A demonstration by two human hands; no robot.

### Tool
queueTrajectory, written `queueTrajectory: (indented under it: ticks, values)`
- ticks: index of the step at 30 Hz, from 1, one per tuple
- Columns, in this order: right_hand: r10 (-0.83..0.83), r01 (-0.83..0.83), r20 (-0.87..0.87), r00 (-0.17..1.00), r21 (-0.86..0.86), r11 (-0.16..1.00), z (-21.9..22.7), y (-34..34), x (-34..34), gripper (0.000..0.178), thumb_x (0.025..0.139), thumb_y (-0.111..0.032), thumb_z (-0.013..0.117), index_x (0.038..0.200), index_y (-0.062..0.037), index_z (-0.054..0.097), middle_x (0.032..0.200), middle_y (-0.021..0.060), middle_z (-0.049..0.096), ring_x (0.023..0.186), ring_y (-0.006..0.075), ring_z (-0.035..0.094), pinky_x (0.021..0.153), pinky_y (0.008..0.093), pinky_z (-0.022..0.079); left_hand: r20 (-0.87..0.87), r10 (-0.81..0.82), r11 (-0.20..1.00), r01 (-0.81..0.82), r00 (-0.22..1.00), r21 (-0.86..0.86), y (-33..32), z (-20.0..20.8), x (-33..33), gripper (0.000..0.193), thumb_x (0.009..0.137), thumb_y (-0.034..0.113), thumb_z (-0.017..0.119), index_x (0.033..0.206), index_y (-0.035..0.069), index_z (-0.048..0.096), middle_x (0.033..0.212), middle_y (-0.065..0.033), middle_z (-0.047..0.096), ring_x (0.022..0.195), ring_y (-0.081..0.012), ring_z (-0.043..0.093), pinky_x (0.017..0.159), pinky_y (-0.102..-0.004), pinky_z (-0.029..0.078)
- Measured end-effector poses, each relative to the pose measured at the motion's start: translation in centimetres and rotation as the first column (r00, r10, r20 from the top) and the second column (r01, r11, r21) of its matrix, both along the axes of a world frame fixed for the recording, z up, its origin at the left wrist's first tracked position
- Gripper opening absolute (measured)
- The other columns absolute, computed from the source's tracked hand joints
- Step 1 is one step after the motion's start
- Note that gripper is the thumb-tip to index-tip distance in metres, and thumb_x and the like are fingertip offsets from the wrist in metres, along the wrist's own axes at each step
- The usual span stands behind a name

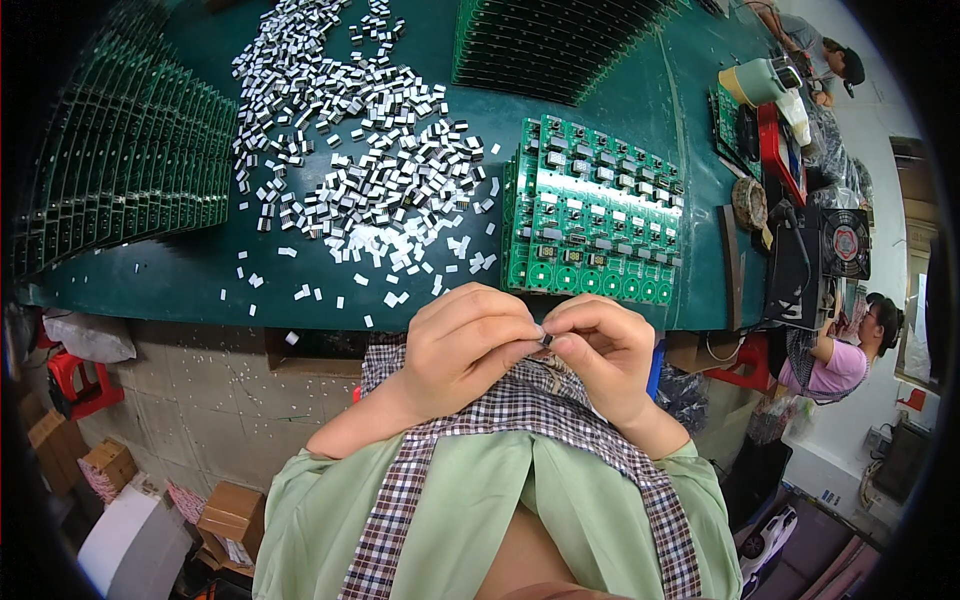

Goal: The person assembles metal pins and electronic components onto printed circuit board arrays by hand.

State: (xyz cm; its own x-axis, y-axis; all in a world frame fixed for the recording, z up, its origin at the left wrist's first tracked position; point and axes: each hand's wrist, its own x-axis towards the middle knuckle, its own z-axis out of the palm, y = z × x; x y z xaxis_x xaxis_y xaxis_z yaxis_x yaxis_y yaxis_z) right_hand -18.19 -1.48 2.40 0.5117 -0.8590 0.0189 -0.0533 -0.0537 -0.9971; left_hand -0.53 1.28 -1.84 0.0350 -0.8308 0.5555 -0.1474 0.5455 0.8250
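Observation:
Close to the table's front edge, my left hand (460, 345) and my right hand (605, 350) meet at the fingertips. Both are closed in a pinch on one small dark block-shaped component (546, 341), mostly covered by the fingers. Just beyond the right hand lies a stack of green circuit board panels (615, 215). Rows of small parts sit on the top panel, including a few little digit displays (546, 253). Past the left hand spreads a heap of small black components with white faces (400, 175). Thin white pieces (390, 298) are scattered nearer to me.
Tall stacks of circuit boards stand at the left (125, 160) and far side (550, 50) of the green table (450, 310). A kettle-like container (760, 80), a red tray (783, 155) and a fan (845, 243) are at the right. Two people sit farther right. Boxes (232, 515) stand lower left.

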Motion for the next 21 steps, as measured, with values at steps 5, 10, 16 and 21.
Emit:
queueTrajectory:
  ticks: [5,10,16,21]
  values:
    - [-0.103,0.097,0.076,0.992,0.084,0.992,-0.5,0.5,0.3,0.018,0.078,0.008,0.067,0.094,0.0087,0.062,0.096,0.0157,0.062,0.084,0.0183,0.066,0.075,0.0273,0.058,-0.006,0.007,0.999,-0.007,1.000,0.054,0.3,-0.3,-0.2,0.016,0.071,0.003,0.073,0.084,0.004,0.063,0.081,-0.0074,0.063,0.069,-0.0225,0.062,0.056,-0.0304,0.047]
    - [-0.058,0.059,0.014,0.998,-0.043,0.997,-0.1,0.2,0.2,0.023,0.073,0.006,0.073,0.093,0.0059,0.063,0.091,0.0139,0.064,0.083,0.0184,0.066,0.071,0.0267,0.057,0.005,-0.024,0.999,0.023,1.000,0.033,0.4,-0.5,0.1,0.019,0.072,0.000,0.073,0.087,0.001,0.060,0.080,-0.0101,0.064,0.069,-0.0240,0.063,0.058,-0.0316,0.050]
    - [-0.050,-0.024,-0.144,0.988,-0.470,0.882,-0.4,-0.2,0.3,0.027,0.065,0.000,0.079,0.088,-0.0003,0.064,0.079,0.0104,0.066,0.073,0.0223,0.065,0.061,0.0285,0.052,-0.036,-0.122,0.992,0.123,0.992,0.029,0.3,-1.0,-0.3,0.014,0.076,0.001,0.069,0.082,0.002,0.056,0.077,-0.0107,0.061,0.066,-0.0255,0.062,0.056,-0.0321,0.049]
    - [-0.045,-0.072,-0.200,0.979,-0.541,0.838,-0.3,-0.3,0.2,0.027,0.065,-0.001,0.079,0.087,-0.0014,0.064,0.081,0.0106,0.066,0.070,0.0214,0.066,0.059,0.0282,0.053,-0.006,-0.139,0.990,0.139,0.990,0.024,0.4,-1.1,-0.1,0.016,0.073,0.002,0.071,0.082,0.002,0.057,0.078,-0.0107,0.062,0.066,-0.0255,0.062,0.056,-0.0320,0.048]
